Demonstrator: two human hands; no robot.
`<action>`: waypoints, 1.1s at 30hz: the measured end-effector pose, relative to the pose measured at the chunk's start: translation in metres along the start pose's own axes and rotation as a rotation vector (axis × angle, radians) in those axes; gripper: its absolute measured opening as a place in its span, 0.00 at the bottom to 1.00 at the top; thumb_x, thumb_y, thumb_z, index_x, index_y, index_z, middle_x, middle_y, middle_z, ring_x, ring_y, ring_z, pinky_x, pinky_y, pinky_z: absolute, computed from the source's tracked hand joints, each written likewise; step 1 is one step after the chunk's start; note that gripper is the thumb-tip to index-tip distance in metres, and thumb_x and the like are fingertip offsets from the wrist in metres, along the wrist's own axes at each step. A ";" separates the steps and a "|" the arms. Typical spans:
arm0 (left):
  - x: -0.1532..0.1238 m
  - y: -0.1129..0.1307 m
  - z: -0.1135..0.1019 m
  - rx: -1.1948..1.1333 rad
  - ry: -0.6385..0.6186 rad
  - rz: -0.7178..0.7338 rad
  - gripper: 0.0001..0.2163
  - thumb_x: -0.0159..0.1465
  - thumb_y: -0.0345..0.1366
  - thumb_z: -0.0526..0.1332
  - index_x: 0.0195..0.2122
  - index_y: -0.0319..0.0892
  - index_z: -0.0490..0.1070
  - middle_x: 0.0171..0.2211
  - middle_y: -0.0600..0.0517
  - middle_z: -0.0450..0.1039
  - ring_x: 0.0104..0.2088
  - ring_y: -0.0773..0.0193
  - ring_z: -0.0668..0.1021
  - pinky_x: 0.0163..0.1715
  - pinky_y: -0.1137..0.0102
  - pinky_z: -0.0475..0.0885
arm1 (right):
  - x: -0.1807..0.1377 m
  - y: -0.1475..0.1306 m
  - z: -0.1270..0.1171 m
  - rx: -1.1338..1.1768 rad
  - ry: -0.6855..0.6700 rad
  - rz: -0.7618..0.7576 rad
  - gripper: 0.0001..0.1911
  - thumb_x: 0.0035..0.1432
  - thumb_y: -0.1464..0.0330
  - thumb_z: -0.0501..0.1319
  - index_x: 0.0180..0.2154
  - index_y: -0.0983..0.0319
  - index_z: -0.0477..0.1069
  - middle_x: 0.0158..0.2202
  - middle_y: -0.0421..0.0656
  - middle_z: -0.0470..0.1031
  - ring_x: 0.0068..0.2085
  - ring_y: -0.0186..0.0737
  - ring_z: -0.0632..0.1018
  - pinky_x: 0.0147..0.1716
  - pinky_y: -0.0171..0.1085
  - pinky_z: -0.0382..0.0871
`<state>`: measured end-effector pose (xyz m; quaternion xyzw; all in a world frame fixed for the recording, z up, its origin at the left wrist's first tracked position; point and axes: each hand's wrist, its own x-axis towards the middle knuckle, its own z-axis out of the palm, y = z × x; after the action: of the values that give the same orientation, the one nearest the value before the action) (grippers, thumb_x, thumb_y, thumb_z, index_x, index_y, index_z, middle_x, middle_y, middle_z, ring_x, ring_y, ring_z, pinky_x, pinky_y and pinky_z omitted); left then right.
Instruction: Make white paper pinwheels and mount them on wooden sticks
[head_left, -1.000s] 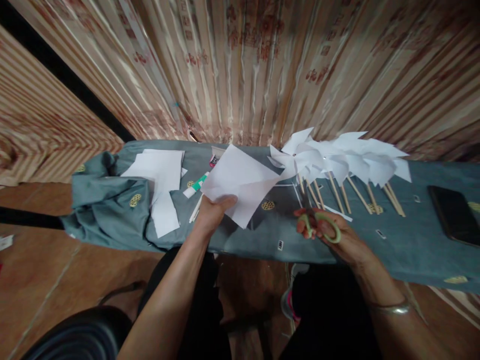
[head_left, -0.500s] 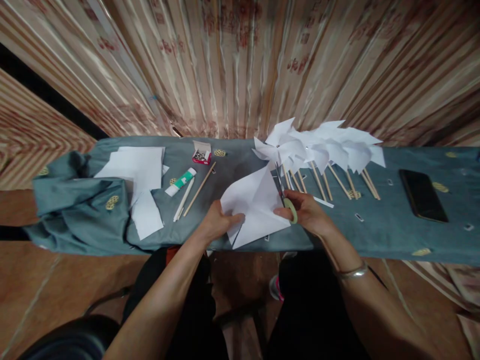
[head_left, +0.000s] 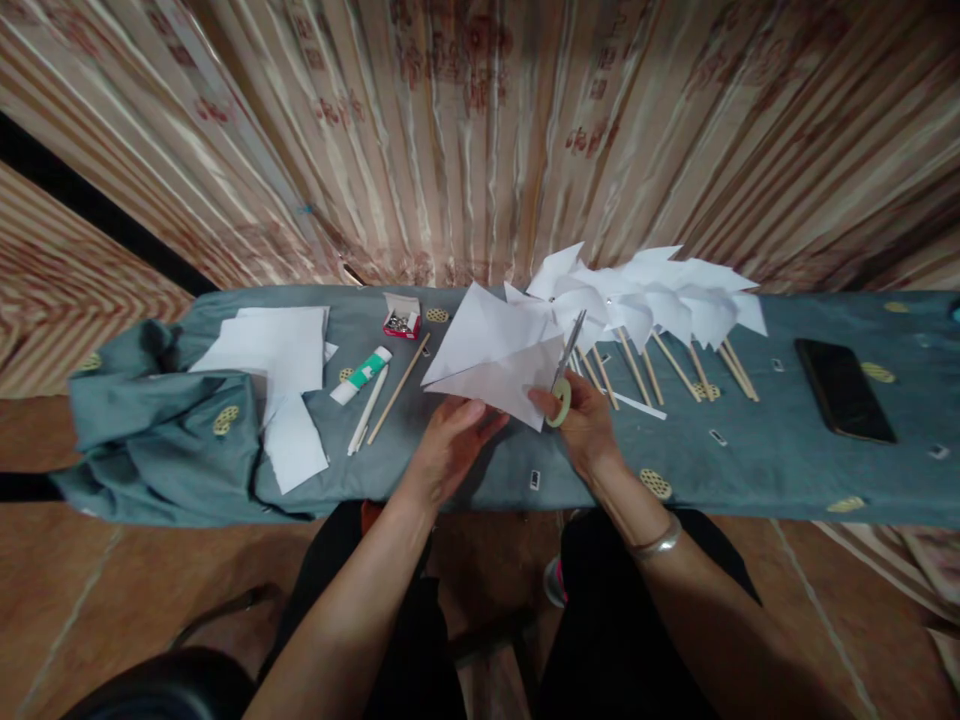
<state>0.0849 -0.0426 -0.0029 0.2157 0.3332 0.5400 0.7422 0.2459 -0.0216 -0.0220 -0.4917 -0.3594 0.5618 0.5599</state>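
As I look on through the head view, a white sheet of paper (head_left: pixel 491 345) is raised at the centre of the frame, its surface bent and creased. Just right of centre, the right hand (head_left: pixel 583 425) is closed around green-handled scissors (head_left: pixel 566 362), blades pointing up, its thumb against the sheet's lower right corner. Beneath the lower edge, the left hand (head_left: pixel 454 448) has its fingers curled; I can't tell whether they pinch the paper. White pinwheels (head_left: pixel 652 300) on sticks overlap at right of centre, with a dark phone (head_left: pixel 844 390) farther right. Left of centre lie a small red box (head_left: pixel 403 322), a green-and-white tube (head_left: pixel 361 376) and a thin wooden stick (head_left: pixel 399 388); more white paper (head_left: pixel 296 345) rests at middle left.
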 end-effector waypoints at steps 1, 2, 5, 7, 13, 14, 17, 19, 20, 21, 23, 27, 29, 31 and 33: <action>0.002 -0.003 0.002 0.011 0.048 0.020 0.15 0.49 0.36 0.71 0.38 0.42 0.76 0.41 0.50 0.78 0.45 0.57 0.78 0.50 0.60 0.71 | -0.002 0.001 0.003 -0.019 -0.015 0.007 0.22 0.35 0.59 0.74 0.33 0.58 0.72 0.29 0.38 0.77 0.30 0.39 0.77 0.33 0.39 0.72; 0.004 -0.006 0.004 0.019 0.103 0.053 0.16 0.49 0.35 0.71 0.40 0.42 0.75 0.43 0.49 0.78 0.46 0.56 0.78 0.49 0.61 0.72 | -0.004 0.001 0.005 -0.042 -0.033 0.016 0.22 0.35 0.58 0.74 0.33 0.59 0.71 0.29 0.38 0.78 0.31 0.40 0.77 0.32 0.40 0.72; 0.011 -0.012 0.005 0.013 0.265 0.157 0.20 0.50 0.33 0.70 0.45 0.41 0.73 0.48 0.47 0.77 0.49 0.56 0.77 0.51 0.62 0.72 | -0.009 0.002 0.009 -0.104 -0.066 0.031 0.23 0.35 0.57 0.73 0.32 0.59 0.70 0.29 0.39 0.78 0.31 0.40 0.76 0.32 0.40 0.72; 0.015 -0.012 0.003 0.014 0.321 0.202 0.21 0.50 0.33 0.70 0.45 0.40 0.72 0.48 0.46 0.77 0.49 0.56 0.77 0.52 0.63 0.71 | -0.011 0.001 0.008 -0.135 -0.082 0.031 0.23 0.35 0.56 0.73 0.32 0.59 0.70 0.29 0.39 0.77 0.31 0.39 0.76 0.31 0.38 0.71; 0.024 0.002 -0.010 0.103 0.376 0.408 0.21 0.50 0.32 0.70 0.46 0.40 0.72 0.50 0.46 0.76 0.52 0.56 0.76 0.56 0.63 0.67 | -0.026 -0.002 -0.004 -0.203 -0.365 0.102 0.24 0.49 0.48 0.65 0.37 0.62 0.73 0.28 0.43 0.77 0.27 0.35 0.74 0.22 0.32 0.63; 0.025 0.006 -0.012 0.123 0.392 0.442 0.21 0.50 0.32 0.70 0.47 0.41 0.72 0.51 0.47 0.75 0.53 0.57 0.75 0.57 0.63 0.67 | -0.030 -0.001 -0.007 -0.206 -0.417 0.141 0.26 0.49 0.47 0.64 0.39 0.63 0.72 0.29 0.45 0.78 0.27 0.35 0.74 0.22 0.32 0.62; 0.026 0.016 -0.016 0.170 0.413 0.504 0.23 0.51 0.32 0.69 0.49 0.46 0.71 0.53 0.49 0.74 0.55 0.58 0.74 0.57 0.64 0.67 | -0.039 0.003 -0.013 -0.215 -0.544 0.272 0.30 0.48 0.47 0.65 0.42 0.64 0.72 0.31 0.48 0.79 0.29 0.38 0.77 0.21 0.32 0.63; 0.026 0.019 -0.017 0.182 0.417 0.511 0.23 0.52 0.32 0.69 0.50 0.47 0.71 0.53 0.49 0.74 0.55 0.58 0.74 0.56 0.65 0.68 | -0.043 0.005 -0.014 -0.214 -0.601 0.333 0.28 0.48 0.48 0.65 0.42 0.65 0.72 0.31 0.47 0.79 0.29 0.38 0.77 0.21 0.32 0.62; 0.026 0.020 -0.018 0.187 0.424 0.506 0.23 0.52 0.33 0.69 0.50 0.47 0.71 0.53 0.49 0.74 0.55 0.58 0.74 0.55 0.64 0.68 | -0.045 0.005 -0.014 -0.217 -0.621 0.354 0.28 0.49 0.49 0.66 0.42 0.65 0.72 0.30 0.47 0.78 0.28 0.37 0.76 0.21 0.32 0.62; 0.026 0.020 -0.018 0.190 0.432 0.500 0.23 0.53 0.33 0.69 0.51 0.47 0.71 0.53 0.49 0.74 0.55 0.57 0.74 0.55 0.64 0.69 | -0.045 0.004 -0.014 -0.222 -0.634 0.370 0.28 0.48 0.49 0.66 0.41 0.65 0.73 0.28 0.46 0.78 0.27 0.36 0.76 0.21 0.32 0.62; 0.026 0.021 -0.018 0.188 0.439 0.486 0.23 0.53 0.33 0.68 0.51 0.47 0.71 0.52 0.48 0.75 0.55 0.56 0.74 0.54 0.63 0.70 | -0.046 0.002 -0.012 -0.240 -0.648 0.391 0.28 0.47 0.48 0.66 0.39 0.65 0.73 0.26 0.44 0.76 0.25 0.34 0.74 0.21 0.31 0.62; 0.026 0.021 -0.015 0.147 0.427 0.470 0.22 0.53 0.30 0.67 0.50 0.47 0.71 0.51 0.49 0.75 0.54 0.56 0.75 0.54 0.63 0.71 | -0.046 0.001 -0.009 -0.239 -0.640 0.391 0.27 0.47 0.48 0.67 0.37 0.64 0.73 0.24 0.42 0.75 0.23 0.32 0.73 0.20 0.31 0.61; 0.027 0.020 -0.014 0.147 0.436 0.451 0.22 0.54 0.29 0.65 0.51 0.48 0.71 0.51 0.51 0.76 0.54 0.57 0.75 0.54 0.64 0.71 | -0.046 0.001 -0.009 -0.224 -0.634 0.383 0.26 0.47 0.49 0.67 0.37 0.64 0.73 0.24 0.42 0.75 0.22 0.32 0.73 0.19 0.31 0.61; 0.027 0.017 -0.012 0.143 0.441 0.436 0.22 0.54 0.28 0.65 0.51 0.48 0.71 0.50 0.51 0.76 0.54 0.58 0.75 0.54 0.64 0.71 | -0.046 0.002 -0.008 -0.217 -0.625 0.378 0.26 0.47 0.49 0.67 0.37 0.64 0.73 0.24 0.42 0.75 0.22 0.32 0.73 0.19 0.31 0.61; 0.027 0.015 -0.011 0.116 0.427 0.431 0.23 0.54 0.28 0.66 0.51 0.46 0.71 0.50 0.50 0.77 0.53 0.57 0.76 0.54 0.64 0.71 | -0.045 0.002 -0.008 -0.216 -0.617 0.380 0.27 0.45 0.48 0.67 0.37 0.64 0.73 0.24 0.42 0.75 0.22 0.32 0.73 0.19 0.32 0.61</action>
<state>0.0728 -0.0129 -0.0074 0.2051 0.4584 0.6980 0.5105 0.2479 -0.0669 -0.0189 -0.4137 -0.4705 0.7362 0.2559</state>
